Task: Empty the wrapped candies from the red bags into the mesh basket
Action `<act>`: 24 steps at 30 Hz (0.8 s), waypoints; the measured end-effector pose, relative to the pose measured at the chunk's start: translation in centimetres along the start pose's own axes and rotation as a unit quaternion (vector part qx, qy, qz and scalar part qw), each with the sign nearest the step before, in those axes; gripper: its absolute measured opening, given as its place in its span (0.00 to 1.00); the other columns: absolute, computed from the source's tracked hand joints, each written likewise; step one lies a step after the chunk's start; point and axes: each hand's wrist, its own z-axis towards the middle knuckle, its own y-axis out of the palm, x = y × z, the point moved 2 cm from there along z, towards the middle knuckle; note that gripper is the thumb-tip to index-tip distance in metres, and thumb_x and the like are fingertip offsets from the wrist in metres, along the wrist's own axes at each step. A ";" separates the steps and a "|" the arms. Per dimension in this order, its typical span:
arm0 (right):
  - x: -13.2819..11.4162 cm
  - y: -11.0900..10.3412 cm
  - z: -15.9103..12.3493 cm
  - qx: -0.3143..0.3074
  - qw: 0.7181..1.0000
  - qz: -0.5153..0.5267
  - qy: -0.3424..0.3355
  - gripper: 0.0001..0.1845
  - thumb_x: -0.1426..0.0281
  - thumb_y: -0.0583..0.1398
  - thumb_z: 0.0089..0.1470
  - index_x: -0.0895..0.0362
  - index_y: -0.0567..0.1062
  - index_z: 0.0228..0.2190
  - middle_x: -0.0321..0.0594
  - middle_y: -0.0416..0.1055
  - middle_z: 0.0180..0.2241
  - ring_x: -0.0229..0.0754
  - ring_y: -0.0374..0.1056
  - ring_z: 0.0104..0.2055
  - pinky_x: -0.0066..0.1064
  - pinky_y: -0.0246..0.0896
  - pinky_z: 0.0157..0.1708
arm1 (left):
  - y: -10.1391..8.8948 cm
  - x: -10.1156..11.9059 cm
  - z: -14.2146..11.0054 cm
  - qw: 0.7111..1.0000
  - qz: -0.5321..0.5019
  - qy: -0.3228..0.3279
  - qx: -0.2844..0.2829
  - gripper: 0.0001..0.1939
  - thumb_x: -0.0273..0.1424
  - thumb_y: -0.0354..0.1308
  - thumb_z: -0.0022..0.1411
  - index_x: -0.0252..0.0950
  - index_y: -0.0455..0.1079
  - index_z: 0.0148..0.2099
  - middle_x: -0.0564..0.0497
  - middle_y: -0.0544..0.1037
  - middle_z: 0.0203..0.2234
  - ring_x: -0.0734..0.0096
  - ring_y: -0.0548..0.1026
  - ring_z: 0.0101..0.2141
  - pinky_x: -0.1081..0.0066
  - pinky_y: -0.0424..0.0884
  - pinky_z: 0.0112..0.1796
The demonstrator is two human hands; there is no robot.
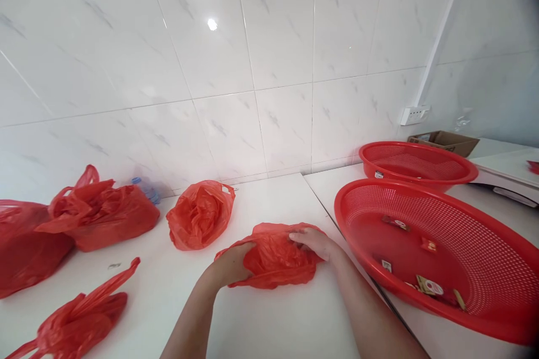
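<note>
A thin red plastic bag point(275, 252) lies on the white table in front of me, its mouth spread towards me. My left hand point(242, 261) reaches into it from the left, and its fingers are hidden by the plastic. At the right rim, my right hand point(314, 240) grips the bag, fingers bent over the edge and into the mouth. The bag looks crumpled, and no contents can be made out inside.
To the right, a large red mesh basket point(357, 219) holds several small wrapped packets point(429, 285). Behind it sit another red basket point(370, 171) and a cardboard box point(463, 146). Red bags point(200, 216) and a blue-capped bottle point(147, 190) stand leftward; a knotted bag point(82, 320) lies nearer.
</note>
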 end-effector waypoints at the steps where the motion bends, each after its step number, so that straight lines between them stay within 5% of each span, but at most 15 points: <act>1: 0.0 0.0 0.0 -0.005 1.000 0.000 -0.007 0.19 0.53 0.58 0.48 0.57 0.76 0.31 0.40 0.75 0.33 0.40 0.69 0.32 0.30 0.61 0.32 | 0.2 0.0 -0.2 0.999 0.034 -0.026 -0.028 0.16 0.17 0.59 0.45 0.43 0.74 0.34 0.53 0.74 0.25 0.72 0.68 0.19 0.76 0.57 0.20; 4: 0.2 0.1 0.3 0.041 0.997 -0.018 -0.058 0.20 0.53 0.59 0.47 0.55 0.76 0.34 0.41 0.75 0.34 0.41 0.70 0.33 0.30 0.62 0.31 | 1.1 0.9 -0.7 0.994 0.098 -0.026 -0.044 0.19 0.19 0.63 0.43 0.44 0.75 0.38 0.49 0.76 0.36 0.66 0.72 0.30 0.76 0.61 0.26; 9: 1.1 0.6 1.0 0.118 0.984 -0.083 -0.109 0.25 0.52 0.58 0.49 0.53 0.72 0.45 0.46 0.72 0.45 0.45 0.70 0.41 0.33 0.63 0.33 | 3.8 2.5 -1.1 0.991 0.117 0.060 -0.021 0.09 0.27 0.60 0.50 0.43 0.76 0.36 0.46 0.75 0.36 0.54 0.68 0.44 0.64 0.65 0.43; 13: 1.3 0.8 1.0 0.102 0.985 -0.101 -0.092 0.28 0.50 0.57 0.49 0.53 0.71 0.47 0.47 0.69 0.49 0.48 0.68 0.47 0.35 0.63 0.37 | 5.5 1.2 -1.4 0.966 0.230 0.066 -0.097 0.30 0.29 0.67 0.41 0.47 0.72 0.50 0.48 0.65 0.57 0.45 0.50 0.61 0.51 0.54 0.55; 15: 1.2 0.6 0.9 0.113 0.987 -0.083 -0.080 0.27 0.50 0.58 0.48 0.54 0.72 0.44 0.47 0.71 0.45 0.46 0.70 0.42 0.33 0.62 0.34 | 5.7 -0.2 -1.6 0.950 0.279 0.019 -0.140 0.38 0.31 0.70 0.35 0.48 0.69 0.53 0.49 0.56 0.62 0.39 0.45 0.62 0.49 0.58 0.52; 17: 1.3 0.5 1.0 0.119 0.991 -0.044 -0.045 0.24 0.50 0.59 0.47 0.55 0.72 0.39 0.43 0.74 0.36 0.42 0.70 0.32 0.29 0.60 0.27 | 5.4 -1.3 -2.0 0.937 0.300 -0.045 -0.175 0.40 0.31 0.70 0.34 0.50 0.68 0.55 0.49 0.51 0.64 0.35 0.53 0.60 0.53 0.66 0.43; 20: 1.4 0.4 1.7 0.117 0.993 0.011 0.009 0.20 0.51 0.55 0.50 0.54 0.69 0.34 0.37 0.72 0.25 0.35 0.61 0.19 0.26 0.51 0.19 | 4.6 -1.7 -2.7 0.931 0.292 -0.090 -0.199 0.37 0.29 0.68 0.36 0.52 0.69 0.53 0.49 0.55 0.63 0.38 0.67 0.51 0.61 0.69 0.34; 24: 1.4 0.3 2.4 0.129 0.991 0.029 0.012 0.16 0.55 0.52 0.53 0.55 0.66 0.34 0.35 0.70 0.25 0.32 0.57 0.18 0.24 0.49 0.17 | 3.8 -0.7 -3.3 0.945 0.262 -0.081 -0.179 0.35 0.31 0.70 0.34 0.50 0.73 0.50 0.46 0.65 0.57 0.39 0.66 0.52 0.63 0.68 0.34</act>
